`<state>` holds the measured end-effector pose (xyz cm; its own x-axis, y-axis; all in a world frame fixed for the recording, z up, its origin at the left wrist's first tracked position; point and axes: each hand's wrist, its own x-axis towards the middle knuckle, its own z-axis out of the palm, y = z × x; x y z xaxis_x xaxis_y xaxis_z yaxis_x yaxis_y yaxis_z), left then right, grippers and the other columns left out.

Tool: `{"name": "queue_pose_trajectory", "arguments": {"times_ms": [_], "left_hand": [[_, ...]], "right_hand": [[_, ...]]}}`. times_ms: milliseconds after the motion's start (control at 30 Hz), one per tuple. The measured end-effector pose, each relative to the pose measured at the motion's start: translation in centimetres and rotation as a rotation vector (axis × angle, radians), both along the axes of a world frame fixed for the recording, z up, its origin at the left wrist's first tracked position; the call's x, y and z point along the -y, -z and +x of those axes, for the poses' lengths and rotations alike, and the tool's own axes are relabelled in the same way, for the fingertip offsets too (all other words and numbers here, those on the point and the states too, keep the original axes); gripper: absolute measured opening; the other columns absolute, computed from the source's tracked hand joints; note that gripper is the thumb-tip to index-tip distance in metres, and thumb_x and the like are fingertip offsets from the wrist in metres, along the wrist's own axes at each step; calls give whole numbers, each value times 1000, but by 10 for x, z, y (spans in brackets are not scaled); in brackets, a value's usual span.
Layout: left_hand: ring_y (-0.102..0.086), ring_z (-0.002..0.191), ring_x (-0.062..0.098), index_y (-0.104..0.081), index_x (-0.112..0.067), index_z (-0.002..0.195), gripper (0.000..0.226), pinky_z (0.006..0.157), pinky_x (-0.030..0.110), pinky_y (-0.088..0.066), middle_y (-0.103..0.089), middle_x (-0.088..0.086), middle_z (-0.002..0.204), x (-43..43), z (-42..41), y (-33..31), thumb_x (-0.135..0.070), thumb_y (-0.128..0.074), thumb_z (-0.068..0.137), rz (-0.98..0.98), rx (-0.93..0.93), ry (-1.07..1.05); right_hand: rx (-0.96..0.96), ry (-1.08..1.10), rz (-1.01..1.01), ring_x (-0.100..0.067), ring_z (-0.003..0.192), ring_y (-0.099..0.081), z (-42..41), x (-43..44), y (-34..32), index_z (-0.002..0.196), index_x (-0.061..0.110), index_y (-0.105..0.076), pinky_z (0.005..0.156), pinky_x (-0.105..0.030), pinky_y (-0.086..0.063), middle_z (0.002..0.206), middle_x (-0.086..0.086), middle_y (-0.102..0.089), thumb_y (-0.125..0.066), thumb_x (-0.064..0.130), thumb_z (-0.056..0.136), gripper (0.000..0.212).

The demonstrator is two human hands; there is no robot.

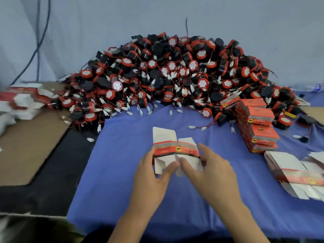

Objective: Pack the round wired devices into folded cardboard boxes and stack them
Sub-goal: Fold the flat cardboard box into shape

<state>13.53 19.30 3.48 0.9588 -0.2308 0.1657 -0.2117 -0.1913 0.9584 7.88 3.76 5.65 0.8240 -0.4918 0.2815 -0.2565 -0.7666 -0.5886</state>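
A flat cardboard box blank [172, 146], white with a red and black printed band, is held above the blue cloth [122, 163]. My left hand [152, 179] grips its left edge, thumb on the lower flap. My right hand [208, 174] pinches its right side, thumb under the band. A big heap of round red and black wired devices [166, 74] with white plugs fills the back of the table. A stack of closed red boxes [256, 127] stands at the right, beside the heap.
Flat unfolded box blanks lie in a pile at the right edge [296, 174] and another pile at the far left [22, 102]. A brown cardboard sheet [26, 148] covers the left side. Loose plugs and wires [199, 128] trail onto the cloth. Dark cables [37, 41] hang at the back left.
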Motion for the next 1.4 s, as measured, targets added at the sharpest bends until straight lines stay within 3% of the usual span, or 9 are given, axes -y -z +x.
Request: {"name": "queue_pose_trajectory", "arguments": {"times_ms": [233, 400, 500, 633, 767, 933, 1100, 1233, 1400], "left_hand": [[-55, 123, -5, -52, -59, 134, 74, 99, 27, -51, -56, -29, 130, -36, 0, -1, -80, -74, 66, 45, 22, 253], [-44, 131, -15, -32, -64, 144, 101, 97, 7, -42, -46, -41, 138, -55, 0, 5, -40, -93, 68, 156, 93, 307], [-55, 128, -4, -52, -46, 131, 69, 102, 17, -46, -60, -27, 133, -66, 6, 5, -18, -87, 79, 101, 157, 216], [-61, 126, 11, -66, -33, 124, 48, 106, 20, -44, -69, -13, 127, -79, 9, -3, -28, -87, 81, -25, 157, 237], [-60, 129, 20, -62, -23, 135, 46, 103, 24, -49, -68, -4, 130, -81, 6, -6, -22, -73, 90, -206, 74, 318], [-54, 136, 15, -50, -27, 149, 46, 104, 25, -49, -59, -6, 146, -71, -4, -6, -31, -49, 104, -307, -6, 428], [-45, 144, 24, -38, -38, 155, 50, 109, 51, -46, -46, -8, 156, -65, -12, 10, -39, -31, 106, -173, 203, 220], [-53, 133, 26, -39, -33, 155, 47, 98, 43, -52, -52, -11, 149, -67, -10, 20, -41, -24, 111, -56, 414, 116], [-55, 128, 23, -41, -37, 154, 51, 99, 35, -48, -55, -16, 144, -75, -8, 14, -51, -20, 110, 21, 429, 111]], "right_hand": [[13, -179, 585, -1, 63, -65, 3, -44, 2, 135, 52, -51, 59, -25, -54, 65, 10, -70, -42, 67, 77, 61], [49, -233, 862, -23, 81, -78, -1, -54, 1, 134, 75, -35, 80, -38, -55, 80, -1, -77, -47, 58, 81, 56], [43, -199, 936, -28, 80, -78, -2, -52, -1, 136, 65, -42, 78, -37, -52, 82, -7, -78, -39, 50, 92, 47], [-16, -184, 980, -24, 81, -78, -6, -51, -5, 122, 41, -61, 84, -42, -56, 85, -10, -79, -37, 56, 91, 42], [27, -35, 1019, -13, 71, -66, -5, -52, -8, 95, 29, -75, 85, -45, -60, 87, -1, -67, -52, 56, 88, 37], [43, -83, 1241, -23, 104, -70, -7, -58, -14, 82, 12, -63, 72, -40, -62, 104, -10, -72, -52, 62, 93, 53], [-18, -94, 1497, -33, 98, -69, -4, -55, -14, 108, 1, -72, 79, -54, -61, 107, -23, -70, -52, 66, 94, 70], [-92, -131, 1609, -32, 103, -72, -4, -52, -18, 118, 17, -77, 86, -54, -59, 122, -16, -73, -56, 67, 91, 60], [-140, -201, 1667, -36, 107, -60, -7, -49, -26, 124, 2, -70, 90, -53, -56, 123, -22, -64, -81, 45, 77, 65]]}}
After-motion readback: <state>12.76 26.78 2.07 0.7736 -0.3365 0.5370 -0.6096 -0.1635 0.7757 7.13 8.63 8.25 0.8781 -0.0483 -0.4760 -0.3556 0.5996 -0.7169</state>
